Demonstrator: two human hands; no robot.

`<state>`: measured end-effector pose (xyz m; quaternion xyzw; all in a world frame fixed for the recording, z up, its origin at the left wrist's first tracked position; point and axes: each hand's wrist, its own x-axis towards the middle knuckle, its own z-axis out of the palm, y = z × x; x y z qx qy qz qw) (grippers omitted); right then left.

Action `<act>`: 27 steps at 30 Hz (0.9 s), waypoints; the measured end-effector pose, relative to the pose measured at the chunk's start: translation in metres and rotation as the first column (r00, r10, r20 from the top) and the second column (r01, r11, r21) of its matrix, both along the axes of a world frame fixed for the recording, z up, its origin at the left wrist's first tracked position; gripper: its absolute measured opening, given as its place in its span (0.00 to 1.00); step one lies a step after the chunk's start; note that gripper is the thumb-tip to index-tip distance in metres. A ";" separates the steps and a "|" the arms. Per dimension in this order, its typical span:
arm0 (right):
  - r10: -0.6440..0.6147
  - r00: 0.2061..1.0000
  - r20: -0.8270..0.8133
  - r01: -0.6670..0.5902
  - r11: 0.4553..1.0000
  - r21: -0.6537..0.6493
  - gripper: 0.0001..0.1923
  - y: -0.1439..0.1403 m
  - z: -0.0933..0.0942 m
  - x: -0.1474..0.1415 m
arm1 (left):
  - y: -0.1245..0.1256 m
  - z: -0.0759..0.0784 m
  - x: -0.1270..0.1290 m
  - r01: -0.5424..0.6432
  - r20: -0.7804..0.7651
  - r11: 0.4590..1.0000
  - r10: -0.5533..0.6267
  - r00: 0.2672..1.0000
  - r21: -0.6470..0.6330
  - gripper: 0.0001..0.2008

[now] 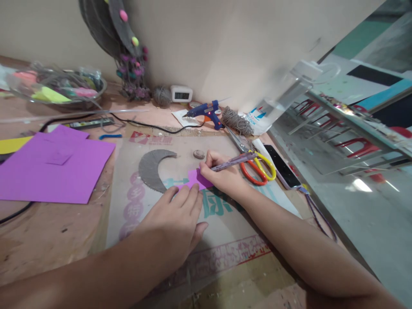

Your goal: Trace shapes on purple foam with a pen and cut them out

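Note:
My left hand (175, 219) lies flat, fingers together, pressing down a small purple paper piece (197, 179) on a printed cardboard sheet (225, 231). My right hand (222, 174) grips a purple pen (233, 161) like a writing tool, its tip on the paper piece. A grey crescent cutout (153, 169) lies just left of the paper, and a small grey pebble-like lump (198, 154) sits beyond it.
Large purple paper sheets (54, 167) lie at left. Scissors with red and yellow handles (255, 165), a phone (282, 166), a blue glue gun (206, 112), twine (236, 121) and a bowl of craft bits (58, 88) surround the work. A glass shelf edge (322, 141) runs along the right.

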<state>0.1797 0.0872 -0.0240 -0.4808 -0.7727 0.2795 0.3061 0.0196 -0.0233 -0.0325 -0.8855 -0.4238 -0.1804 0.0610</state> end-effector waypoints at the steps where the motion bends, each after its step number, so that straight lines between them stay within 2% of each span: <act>1: -0.001 1.000 0.003 0.001 1.000 0.000 0.15 0.000 0.000 0.000 | 0.000 0.000 0.000 0.001 0.001 1.000 -0.001 1.000 0.002 0.23; 14: 0.020 0.998 -0.053 -0.023 0.997 -0.073 0.15 -0.001 -0.001 0.003 | 0.001 0.000 0.001 -0.003 0.010 0.999 0.002 1.000 0.036 0.23; 22: 0.098 0.992 -0.080 -0.105 0.990 -0.094 0.15 -0.003 0.000 0.001 | 0.002 0.002 0.001 -0.003 0.002 1.000 0.003 1.000 0.012 0.22; 27: 0.106 0.991 -0.076 -0.115 0.987 -0.113 0.15 -0.002 0.000 0.002 | 0.001 0.002 0.001 -0.001 -0.008 1.000 0.001 1.000 0.020 0.22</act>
